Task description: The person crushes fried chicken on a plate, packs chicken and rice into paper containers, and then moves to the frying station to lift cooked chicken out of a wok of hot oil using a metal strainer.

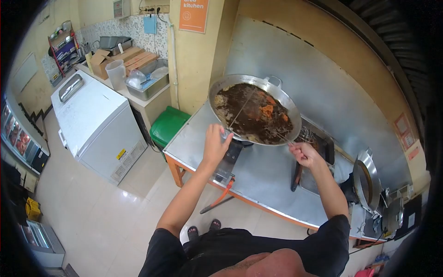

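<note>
A large two-handled wok (pixel 294 119) holds dark, bubbling oil (pixel 247 121) with orange-brown fried pieces (pixel 266 110) in it. My left hand (pixel 215 144), at the wok's near left rim, is closed around a long thin metal rod (pixel 241 111) that reaches across the oil. By the near right rim, my right hand (pixel 304 154) grips a thin metal utensil (pixel 282 137); its far end dips into the oil, so its kind is hidden. Beneath the wok, part of a gas burner (pixel 228 161) shows, with an orange hose (pixel 224 193) attached.
The wok stands on a metal-topped table (pixel 267 177). To its right are a metal tray (pixel 327 145), a black-handled tool (pixel 296 177) and a second wok (pixel 364 177). A green bin (pixel 170 127) and a white chest freezer (pixel 99 124) stand to the left.
</note>
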The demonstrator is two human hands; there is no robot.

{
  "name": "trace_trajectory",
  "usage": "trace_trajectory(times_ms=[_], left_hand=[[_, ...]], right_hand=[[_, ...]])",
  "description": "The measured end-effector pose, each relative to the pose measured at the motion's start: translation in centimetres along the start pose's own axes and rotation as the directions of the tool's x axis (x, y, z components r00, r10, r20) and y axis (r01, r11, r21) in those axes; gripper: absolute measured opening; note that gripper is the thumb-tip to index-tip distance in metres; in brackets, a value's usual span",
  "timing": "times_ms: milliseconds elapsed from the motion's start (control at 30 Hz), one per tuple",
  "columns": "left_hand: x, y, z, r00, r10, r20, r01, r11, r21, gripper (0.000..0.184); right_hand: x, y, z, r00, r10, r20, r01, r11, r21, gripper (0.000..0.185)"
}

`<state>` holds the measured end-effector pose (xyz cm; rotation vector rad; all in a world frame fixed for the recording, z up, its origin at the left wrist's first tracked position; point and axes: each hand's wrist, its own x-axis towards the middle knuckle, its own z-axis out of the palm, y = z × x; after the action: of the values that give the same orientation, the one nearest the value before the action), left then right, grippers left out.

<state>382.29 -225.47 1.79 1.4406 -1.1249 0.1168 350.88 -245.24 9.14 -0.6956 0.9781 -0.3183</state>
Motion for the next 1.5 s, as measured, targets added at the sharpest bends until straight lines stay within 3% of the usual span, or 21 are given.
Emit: trace_trajectory(times_ms=[167, 300, 400, 633, 733, 833, 1200, 1500], left_hand=[[-0.2, -0.7, 0.5, 1.000, 0.013, -0.022, -0.012, 0.999, 0.051, 0.036], [-0.4, -0.8, 0.7, 0.999, 0.006, -0.040, -0.004, 0.999, 0.052, 0.036], [-0.5, -0.7, 0.8, 0.999, -0.022, -0.042, 0.021, 0.999, -0.025, 0.033], [-0.7, -1.2, 1.1, 0.998, -0.026, -0.055, 0.025, 0.999, -0.022, 0.034], [-0.5, -1.2, 1.1, 0.997, -0.019, -0.076, 0.019, 1.000, 0.002, 0.035], [-0.7, -0.9, 1.0, 0.997, -0.041, -0.066, 0.038, 0.998, -0.049, 0.033], [-0.5, -1.5, 1.1, 0.996, 0.010, -0.083, -0.010, 1.000, 0.007, 0.035], [-0.4, -1.4, 0.9, 0.998, -0.032, -0.056, 0.028, 0.997, -0.073, 0.034]], right_hand=[[2.7, 0.3, 3.3, 0.997, -0.077, 0.030, 0.079, 0.996, -0.044, 0.009], [3.2, 0.5, 3.7, 0.995, -0.090, 0.033, 0.088, 0.995, 0.055, 0.009], [4.3, 1.4, 4.6, 0.988, -0.152, 0.008, 0.152, 0.988, -0.012, 0.009], [5.2, 1.8, 5.3, 0.984, -0.177, 0.037, 0.172, 0.980, 0.105, 0.006], [3.1, 2.7, 6.6, 0.968, -0.250, -0.029, 0.251, 0.968, 0.015, 0.010], [3.4, 4.7, 5.3, 0.945, -0.326, 0.014, 0.325, 0.938, -0.118, 0.011], [0.7, 9.6, 4.2, 0.908, -0.418, -0.003, 0.410, 0.892, -0.191, 0.012], [-1.8, 12.2, 3.5, 0.887, -0.462, -0.020, 0.449, 0.870, -0.203, 0.011]])
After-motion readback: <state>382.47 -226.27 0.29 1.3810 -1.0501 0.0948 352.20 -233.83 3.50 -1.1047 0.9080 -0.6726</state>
